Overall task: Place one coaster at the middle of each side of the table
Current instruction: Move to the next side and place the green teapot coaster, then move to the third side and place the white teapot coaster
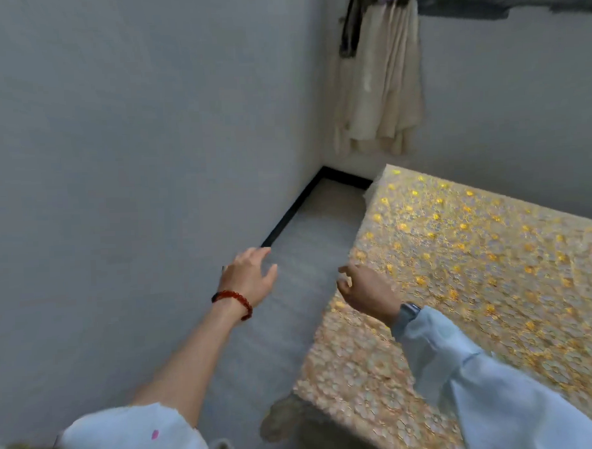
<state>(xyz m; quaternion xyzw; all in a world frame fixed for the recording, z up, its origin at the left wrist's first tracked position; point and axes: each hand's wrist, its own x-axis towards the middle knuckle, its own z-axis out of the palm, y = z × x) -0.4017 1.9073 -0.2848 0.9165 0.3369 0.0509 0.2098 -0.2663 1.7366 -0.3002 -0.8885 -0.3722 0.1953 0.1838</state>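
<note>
The table [483,251] fills the right half of the head view, covered by a cloth with a yellow and orange flower print. No coaster shows anywhere in the view. My left hand [253,276], with a red bead bracelet on the wrist, hangs over the floor to the left of the table, fingers spread and holding nothing. My right hand [364,289], with a watch and a light blue sleeve, hovers over the table's left edge with its fingers loosely curled, and nothing shows in it.
A grey wall [134,162] stands close on the left, with a black skirting [287,214] along a narrow strip of grey floor [307,291]. A cream curtain [380,80] hangs in the far corner below a window. The picture is motion-blurred.
</note>
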